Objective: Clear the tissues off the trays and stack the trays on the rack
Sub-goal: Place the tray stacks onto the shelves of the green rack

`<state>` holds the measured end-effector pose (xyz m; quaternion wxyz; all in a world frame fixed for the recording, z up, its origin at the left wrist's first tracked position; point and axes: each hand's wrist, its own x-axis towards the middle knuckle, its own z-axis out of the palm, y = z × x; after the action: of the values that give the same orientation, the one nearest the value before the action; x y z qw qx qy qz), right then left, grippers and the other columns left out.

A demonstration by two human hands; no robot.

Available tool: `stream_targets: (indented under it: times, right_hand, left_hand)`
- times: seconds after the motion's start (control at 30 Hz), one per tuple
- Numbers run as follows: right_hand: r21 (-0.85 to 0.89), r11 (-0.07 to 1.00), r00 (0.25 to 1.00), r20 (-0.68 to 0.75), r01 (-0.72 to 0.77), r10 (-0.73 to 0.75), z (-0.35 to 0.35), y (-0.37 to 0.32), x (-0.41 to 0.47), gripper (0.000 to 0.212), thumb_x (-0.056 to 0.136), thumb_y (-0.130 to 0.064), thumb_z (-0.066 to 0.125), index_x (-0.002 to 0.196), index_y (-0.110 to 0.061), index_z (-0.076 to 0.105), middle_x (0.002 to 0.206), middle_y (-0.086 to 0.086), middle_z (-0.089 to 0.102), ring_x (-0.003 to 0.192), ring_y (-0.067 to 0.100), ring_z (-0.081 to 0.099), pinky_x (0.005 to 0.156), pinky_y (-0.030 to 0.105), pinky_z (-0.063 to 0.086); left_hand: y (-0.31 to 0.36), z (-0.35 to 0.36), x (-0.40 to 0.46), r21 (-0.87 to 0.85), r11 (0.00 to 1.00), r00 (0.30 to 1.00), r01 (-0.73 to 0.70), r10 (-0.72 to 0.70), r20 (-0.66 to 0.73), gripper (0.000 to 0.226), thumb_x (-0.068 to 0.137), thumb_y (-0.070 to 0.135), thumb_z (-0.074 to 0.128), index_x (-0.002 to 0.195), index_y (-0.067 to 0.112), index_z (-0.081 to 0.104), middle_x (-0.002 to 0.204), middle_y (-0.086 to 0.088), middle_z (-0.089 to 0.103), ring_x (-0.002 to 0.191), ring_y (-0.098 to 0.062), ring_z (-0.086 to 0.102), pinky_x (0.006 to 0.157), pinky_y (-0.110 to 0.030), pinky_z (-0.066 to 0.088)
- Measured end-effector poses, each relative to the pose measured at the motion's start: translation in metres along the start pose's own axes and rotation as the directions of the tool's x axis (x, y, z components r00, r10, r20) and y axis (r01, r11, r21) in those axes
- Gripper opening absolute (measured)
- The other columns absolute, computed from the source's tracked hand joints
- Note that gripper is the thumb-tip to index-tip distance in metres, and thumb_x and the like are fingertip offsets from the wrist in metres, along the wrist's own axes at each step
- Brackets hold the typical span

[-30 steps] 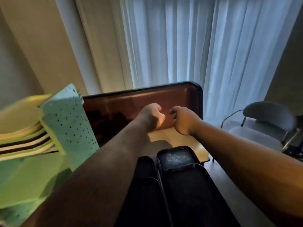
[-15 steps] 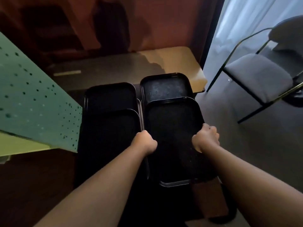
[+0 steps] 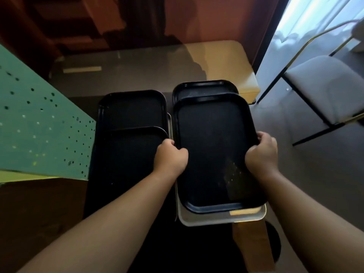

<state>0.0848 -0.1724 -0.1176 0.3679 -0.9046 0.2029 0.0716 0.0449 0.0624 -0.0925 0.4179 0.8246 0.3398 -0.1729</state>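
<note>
A black tray [image 3: 214, 146] is held by both long edges over the right-hand stack. The left hand [image 3: 171, 156] is curled over the tray's left rim, and the right hand [image 3: 262, 154] is curled over its right rim; both grips are closed on the tray. Beneath its near end, a pale grey tray [image 3: 222, 218] is seen protruding toward the person. Beyond its far end, the rim of another black tray [image 3: 204, 87] is exposed.

Just beside this stack, on the left, two further black trays are laid overlapping: a nearer one [image 3: 130, 154] over a farther one [image 3: 134, 109]. No tissue is visible on the held tray's surface; faint pale specks are seen near its right side.

The trays are carried by a dark bench [image 3: 137, 71], whose far right corner is lit yellowish. A green perforated panel [image 3: 39, 131] stands at the left. A grey padded chair [image 3: 331, 89] with a thin metal frame stands on the floor at the right.
</note>
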Motion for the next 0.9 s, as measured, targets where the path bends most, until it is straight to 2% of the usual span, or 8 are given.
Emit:
stream_targets:
  times: [0.1, 0.2, 0.37, 0.43, 0.5, 0.6, 0.8, 0.9]
  right_hand:
    - [0.020, 0.999, 0.997, 0.067, 0.040, -0.041, -0.001, -0.024, 0.033, 0.056, 0.092, 0.002, 0.043, 0.144, -0.017, 0.048, 0.125, 0.000, 0.042, 0.115, 0.024, 0.051, 0.102, 0.046, 0.052]
    - [-0.065, 0.992, 0.987, 0.128, 0.107, -0.098, 0.005, -0.040, 0.063, 0.057, 0.094, -0.002, 0.046, 0.150, -0.016, 0.045, 0.132, 0.006, 0.044, 0.119, 0.027, 0.049, 0.106, 0.047, 0.049]
    - [-0.227, 0.967, 0.968, 0.246, 0.114, -0.056, 0.031, -0.043, 0.083, 0.063, 0.095, -0.011, 0.056, 0.154, -0.018, 0.036, 0.150, 0.010, 0.039, 0.140, 0.033, 0.036, 0.113, 0.052, 0.040]
    - [-0.211, 0.973, 0.971, 0.238, 0.090, -0.038, 0.041, -0.035, 0.080, 0.076, 0.095, -0.009, 0.057, 0.162, -0.018, 0.023, 0.159, 0.006, 0.031, 0.145, 0.032, 0.029, 0.117, 0.051, 0.037]
    - [-0.159, 0.984, 0.976, 0.215, 0.074, -0.039, 0.045, -0.030, 0.077, 0.082, 0.096, -0.009, 0.057, 0.165, -0.021, 0.015, 0.161, 0.005, 0.028, 0.146, 0.031, 0.028, 0.118, 0.051, 0.036]
    - [-0.117, 0.993, 0.987, 0.160, 0.017, 0.002, 0.044, -0.030, 0.078, 0.074, 0.094, -0.009, 0.054, 0.161, -0.023, 0.024, 0.151, 0.009, 0.040, 0.139, 0.033, 0.035, 0.113, 0.052, 0.043]
    - [0.100, 0.976, 0.969, 0.174, -0.194, 0.175, 0.022, -0.038, 0.079, 0.058, 0.095, -0.012, 0.053, 0.153, -0.018, 0.046, 0.142, 0.010, 0.059, 0.126, 0.034, 0.060, 0.101, 0.052, 0.056]
    - [0.206, 0.957, 0.971, 0.166, -0.203, 0.170, 0.009, -0.035, 0.070, 0.038, 0.098, -0.005, 0.052, 0.133, -0.017, 0.063, 0.118, 0.004, 0.070, 0.107, 0.028, 0.068, 0.092, 0.046, 0.061]
  left_hand:
    - [0.021, -0.005, 0.021, -0.036, 0.999, 0.999, -0.035, 0.036, 0.011, 0.064, 0.093, 0.026, 0.058, 0.153, 0.013, 0.039, 0.153, -0.008, 0.046, 0.130, -0.027, 0.054, 0.088, -0.029, 0.042]
    - [0.033, -0.008, 0.041, -0.017, 0.996, 0.996, -0.084, 0.084, 0.003, 0.063, 0.096, 0.020, 0.055, 0.155, 0.011, 0.037, 0.148, -0.009, 0.051, 0.127, -0.026, 0.055, 0.088, -0.029, 0.043]
    - [0.035, -0.001, 0.066, 0.197, 0.966, 0.983, -0.168, 0.149, 0.107, 0.064, 0.097, 0.016, 0.051, 0.157, 0.013, 0.028, 0.155, -0.009, 0.044, 0.129, -0.027, 0.054, 0.090, -0.030, 0.045]
    - [0.034, 0.004, 0.071, 0.273, 0.944, 0.976, -0.184, 0.144, 0.162, 0.066, 0.097, 0.017, 0.050, 0.158, 0.012, 0.026, 0.161, -0.009, 0.036, 0.136, -0.029, 0.049, 0.094, -0.030, 0.042]
    - [0.033, 0.008, 0.072, 0.286, 0.943, 0.975, -0.168, 0.117, 0.187, 0.066, 0.096, 0.017, 0.051, 0.157, 0.011, 0.026, 0.155, -0.011, 0.042, 0.129, -0.030, 0.054, 0.092, -0.032, 0.046]
    - [0.032, 0.012, 0.072, 0.248, 0.958, 0.979, -0.144, 0.102, 0.175, 0.070, 0.092, 0.019, 0.053, 0.156, 0.015, 0.026, 0.138, -0.012, 0.056, 0.114, -0.030, 0.062, 0.088, -0.039, 0.054]
    - [0.042, 0.006, 0.059, -0.005, 0.999, 0.988, -0.042, 0.042, 0.146, 0.076, 0.092, 0.020, 0.056, 0.159, 0.017, 0.021, 0.108, -0.005, 0.067, 0.095, -0.022, 0.067, 0.079, -0.034, 0.055]
    - [0.041, -0.001, 0.045, -0.031, 0.998, 0.992, -0.057, 0.060, 0.115, 0.077, 0.090, 0.020, 0.057, 0.159, 0.017, 0.022, 0.104, -0.003, 0.067, 0.093, -0.020, 0.066, 0.072, -0.031, 0.050]
